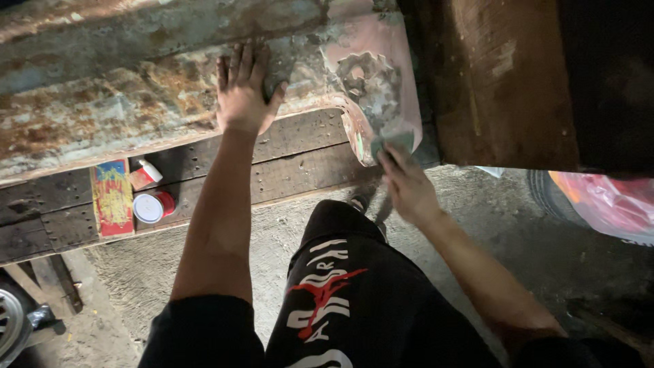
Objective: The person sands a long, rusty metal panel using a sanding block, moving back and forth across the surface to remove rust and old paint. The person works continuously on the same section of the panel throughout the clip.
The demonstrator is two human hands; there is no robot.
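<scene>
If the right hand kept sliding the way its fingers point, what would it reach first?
The right hand, pressing a small greenish pad, points up along the rusty pink-patched metal panel; probably the crusty grey filler patch comes first.

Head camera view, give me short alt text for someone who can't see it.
A person's left hand presses flat on a rusty metal panel while the right hand rubs its patched corner with a small greenish pad.

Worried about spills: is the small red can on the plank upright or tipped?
Tipped. The red can lies on its side on the plank, white lid end facing the camera.
</scene>
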